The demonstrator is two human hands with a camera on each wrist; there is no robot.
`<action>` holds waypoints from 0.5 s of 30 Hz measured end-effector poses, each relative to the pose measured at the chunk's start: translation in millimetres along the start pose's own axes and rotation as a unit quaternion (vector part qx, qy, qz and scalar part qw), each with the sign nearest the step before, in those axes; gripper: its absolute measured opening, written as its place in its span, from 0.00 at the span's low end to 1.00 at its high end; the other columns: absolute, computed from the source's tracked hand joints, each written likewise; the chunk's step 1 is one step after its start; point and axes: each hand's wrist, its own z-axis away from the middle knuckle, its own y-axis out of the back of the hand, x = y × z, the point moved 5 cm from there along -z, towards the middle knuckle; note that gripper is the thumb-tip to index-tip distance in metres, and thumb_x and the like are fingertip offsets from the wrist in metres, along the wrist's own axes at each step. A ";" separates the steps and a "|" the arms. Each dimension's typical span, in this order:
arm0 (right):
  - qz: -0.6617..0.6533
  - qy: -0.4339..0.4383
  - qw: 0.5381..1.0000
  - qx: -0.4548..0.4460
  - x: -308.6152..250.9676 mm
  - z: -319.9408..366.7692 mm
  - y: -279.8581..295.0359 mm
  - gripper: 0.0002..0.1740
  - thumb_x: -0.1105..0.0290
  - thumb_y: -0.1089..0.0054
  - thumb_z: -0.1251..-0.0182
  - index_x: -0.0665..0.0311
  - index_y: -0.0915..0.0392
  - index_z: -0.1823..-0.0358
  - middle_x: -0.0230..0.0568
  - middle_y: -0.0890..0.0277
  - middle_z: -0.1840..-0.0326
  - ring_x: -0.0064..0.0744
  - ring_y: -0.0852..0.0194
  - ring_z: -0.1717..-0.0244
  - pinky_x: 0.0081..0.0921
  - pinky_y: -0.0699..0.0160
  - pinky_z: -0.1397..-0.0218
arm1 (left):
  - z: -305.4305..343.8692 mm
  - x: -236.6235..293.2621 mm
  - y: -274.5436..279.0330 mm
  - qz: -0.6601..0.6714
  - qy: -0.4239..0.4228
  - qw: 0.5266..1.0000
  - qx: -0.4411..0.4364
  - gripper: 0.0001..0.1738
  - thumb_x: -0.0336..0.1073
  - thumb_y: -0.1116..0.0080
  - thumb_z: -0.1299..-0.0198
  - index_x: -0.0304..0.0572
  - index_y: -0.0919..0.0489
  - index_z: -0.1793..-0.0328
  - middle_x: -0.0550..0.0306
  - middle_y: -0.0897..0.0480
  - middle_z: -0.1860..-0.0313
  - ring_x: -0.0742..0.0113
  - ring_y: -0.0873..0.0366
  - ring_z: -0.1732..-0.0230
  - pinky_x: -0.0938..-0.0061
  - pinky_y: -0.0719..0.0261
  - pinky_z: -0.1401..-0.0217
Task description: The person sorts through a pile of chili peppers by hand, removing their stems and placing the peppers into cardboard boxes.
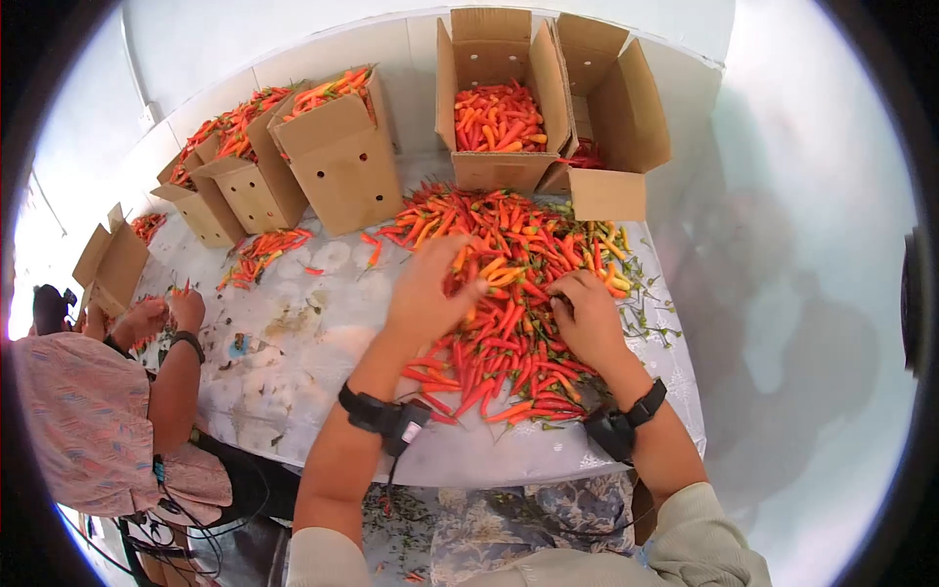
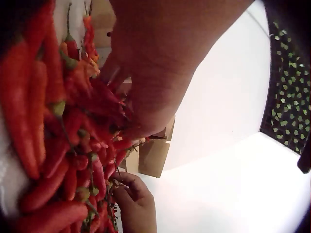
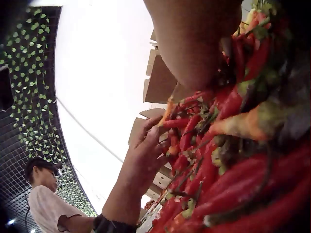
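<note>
Red and orange chili peppers (image 1: pixel 499 338) lie in a large heap on the table. The left hand (image 1: pixel 430 289) is over the heap's left side, its fingers and thumb curled round several peppers; in the right wrist view, an orange pepper (image 3: pixel 166 112) sticks up at the left hand (image 3: pixel 141 158). At the heap's right side is the right hand (image 1: pixel 590 318), fingers bent, tips low among peppers and green stems. In the left wrist view, the right hand's (image 2: pixel 137 204) thumb and forefinger come together by a stem; whether they pinch it is unclear.
Cardboard boxes of peppers (image 1: pixel 342 176) line the table's back edge, one box (image 1: pixel 611 191) at the back right. Loose green stems (image 1: pixel 650 318) lie right of the heap. At the left another person (image 1: pixel 108 421) works with both hands. A small pepper pile (image 1: pixel 262 256) lies left of the heap.
</note>
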 end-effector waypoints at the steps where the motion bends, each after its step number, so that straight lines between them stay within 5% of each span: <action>1: 0.000 -0.003 1.000 -0.002 -0.5 0.1 0.4 0.09 0.78 0.41 0.48 0.63 0.21 0.64 0.43 0.26 0.61 0.48 0.27 0.56 0.39 0.27 0.53 | -6.4 -8.5 7.0 0.019 0.033 0.999 0.010 0.30 0.39 0.33 0.49 0.39 0.28 0.40 0.50 0.26 0.44 0.60 0.26 0.45 0.65 0.25 0.45; 5: 0.033 -0.011 0.999 -0.005 -12.4 3.2 -0.3 0.18 0.78 0.43 0.47 0.61 0.25 0.52 0.50 0.29 0.50 0.52 0.32 0.47 0.40 0.31 0.44 | -52.5 -93.4 18.2 -0.022 0.065 0.994 0.089 0.24 0.39 0.39 0.48 0.40 0.24 0.44 0.44 0.21 0.52 0.52 0.24 0.48 0.63 0.26 0.45; 10: 0.007 0.079 0.993 -0.085 -64.5 2.7 2.1 0.36 0.53 0.35 0.46 0.54 0.32 0.35 0.58 0.42 0.33 0.59 0.45 0.33 0.50 0.43 0.33 | -114.4 -136.4 -1.7 -0.082 0.120 0.988 -0.040 0.29 0.49 0.44 0.46 0.38 0.25 0.42 0.38 0.22 0.47 0.44 0.27 0.44 0.60 0.29 0.41; 15: 0.037 0.107 0.969 -0.218 -72.5 11.6 -21.4 0.46 0.44 0.32 0.55 0.44 0.35 0.32 0.56 0.51 0.26 0.61 0.53 0.28 0.56 0.49 0.31 | -156.5 -220.3 -57.2 -0.194 0.091 0.973 -0.084 0.34 0.57 0.49 0.44 0.38 0.25 0.40 0.34 0.26 0.41 0.41 0.31 0.37 0.59 0.33 0.36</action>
